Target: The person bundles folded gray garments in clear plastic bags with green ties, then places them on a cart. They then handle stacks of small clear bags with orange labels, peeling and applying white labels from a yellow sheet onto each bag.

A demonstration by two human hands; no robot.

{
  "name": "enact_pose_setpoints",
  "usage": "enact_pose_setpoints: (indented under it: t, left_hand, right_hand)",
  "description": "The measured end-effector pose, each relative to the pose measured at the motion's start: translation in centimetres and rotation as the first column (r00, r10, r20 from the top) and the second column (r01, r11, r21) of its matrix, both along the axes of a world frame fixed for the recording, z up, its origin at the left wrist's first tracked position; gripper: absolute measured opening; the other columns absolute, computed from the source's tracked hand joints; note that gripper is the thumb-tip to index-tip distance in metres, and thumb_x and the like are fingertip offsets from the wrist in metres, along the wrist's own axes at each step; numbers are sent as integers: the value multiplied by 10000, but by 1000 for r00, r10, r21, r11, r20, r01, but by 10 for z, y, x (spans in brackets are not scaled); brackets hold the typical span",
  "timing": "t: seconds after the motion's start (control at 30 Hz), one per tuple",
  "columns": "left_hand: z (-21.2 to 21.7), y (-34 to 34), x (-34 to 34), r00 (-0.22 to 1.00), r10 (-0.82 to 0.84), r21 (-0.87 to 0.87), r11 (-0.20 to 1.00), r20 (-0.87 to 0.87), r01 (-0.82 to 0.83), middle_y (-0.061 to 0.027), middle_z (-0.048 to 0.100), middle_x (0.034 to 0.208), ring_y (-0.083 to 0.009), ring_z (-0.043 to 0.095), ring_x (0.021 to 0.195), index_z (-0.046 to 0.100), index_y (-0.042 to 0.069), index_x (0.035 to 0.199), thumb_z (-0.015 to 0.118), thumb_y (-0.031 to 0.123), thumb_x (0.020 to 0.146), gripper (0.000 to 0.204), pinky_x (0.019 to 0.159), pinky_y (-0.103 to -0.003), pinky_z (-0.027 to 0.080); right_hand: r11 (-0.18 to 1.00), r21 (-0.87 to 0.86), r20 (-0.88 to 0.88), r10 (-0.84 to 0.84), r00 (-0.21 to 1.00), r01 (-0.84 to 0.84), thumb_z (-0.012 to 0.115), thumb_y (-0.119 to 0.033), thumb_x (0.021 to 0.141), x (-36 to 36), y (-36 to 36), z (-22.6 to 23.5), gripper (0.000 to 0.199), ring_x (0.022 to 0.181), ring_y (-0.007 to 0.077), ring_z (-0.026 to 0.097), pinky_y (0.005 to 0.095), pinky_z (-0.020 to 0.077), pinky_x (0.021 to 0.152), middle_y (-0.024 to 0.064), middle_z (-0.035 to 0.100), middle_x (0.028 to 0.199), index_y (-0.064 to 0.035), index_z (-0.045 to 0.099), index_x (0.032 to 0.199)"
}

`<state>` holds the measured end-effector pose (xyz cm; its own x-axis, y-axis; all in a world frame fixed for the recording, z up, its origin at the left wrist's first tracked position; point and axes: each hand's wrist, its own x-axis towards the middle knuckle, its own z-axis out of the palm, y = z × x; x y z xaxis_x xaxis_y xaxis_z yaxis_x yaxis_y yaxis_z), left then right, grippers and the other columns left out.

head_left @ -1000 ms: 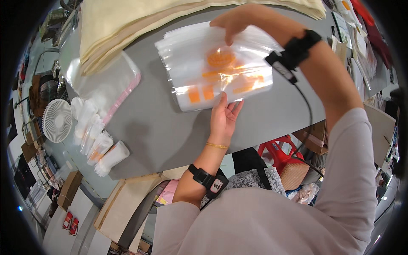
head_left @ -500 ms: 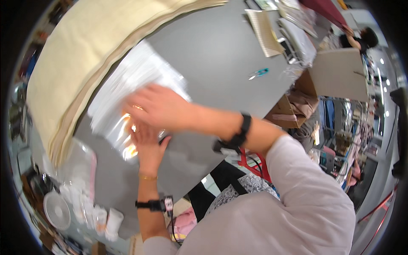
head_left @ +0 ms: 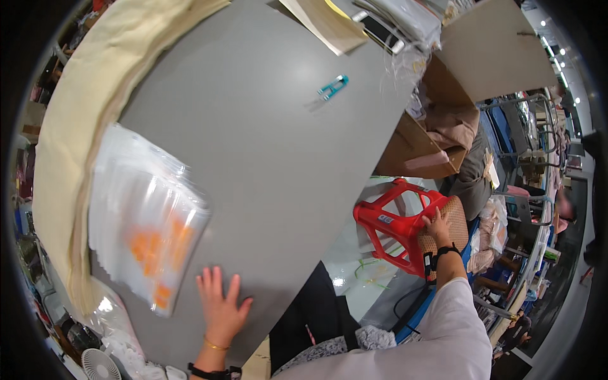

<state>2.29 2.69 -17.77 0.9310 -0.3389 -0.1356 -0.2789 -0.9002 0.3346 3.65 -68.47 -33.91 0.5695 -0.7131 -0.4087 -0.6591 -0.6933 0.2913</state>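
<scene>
My left hand (head_left: 221, 307) lies flat on the grey table (head_left: 253, 133), fingers spread, holding nothing. Beside it a fanned stack of clear plastic bags (head_left: 136, 196) with orange print rests on the tabletop. Off the table to the right, my right hand (head_left: 438, 229) reaches down to a red plastic stool (head_left: 399, 221). Its fingers are apart and touch a tan woven pad (head_left: 455, 225) at the stool's side; whether they press on the pad or the stool is hard to make out.
Folded cream fabric (head_left: 69, 139) curves along the table's left side. Teal thread snips (head_left: 332, 87), a phone (head_left: 379, 30) and a paper sheet (head_left: 323, 25) lie toward the far edge. An open cardboard box (head_left: 411, 145) holding brown cloth stands at the right. A small fan (head_left: 100, 364) is lower left.
Both hands have left the plastic bags. My left hand has moved down onto the bare tabletop, and my right hand has swung right, off the table, to the red stool. The view has shifted.
</scene>
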Motion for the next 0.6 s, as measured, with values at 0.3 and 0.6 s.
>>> enact_pose_setpoints:
  t: [0.3,0.6]
  left_hand:
    - [-5,-13,4,995,6,-9,1000,103,-6,-253,322,1604,-493,274,1495,452,99,1506,710,286,888,696,1212,-653,225]
    - [0,-14,7,976,9,-96,995,218,12,-220,370,1574,-437,290,1497,517,96,1452,717,302,897,624,1239,-596,224]
  right_hand:
    - [991,-120,160,82,984,-63,541,-598,949,-57,38,-25,762,1374,674,314,692,375,1075,329,170,1650,-327,295,1617]
    - [891,326,228,250,941,-316,678,-523,906,-115,187,23,888,1293,554,445,589,394,1102,325,346,1535,-203,271,1626]
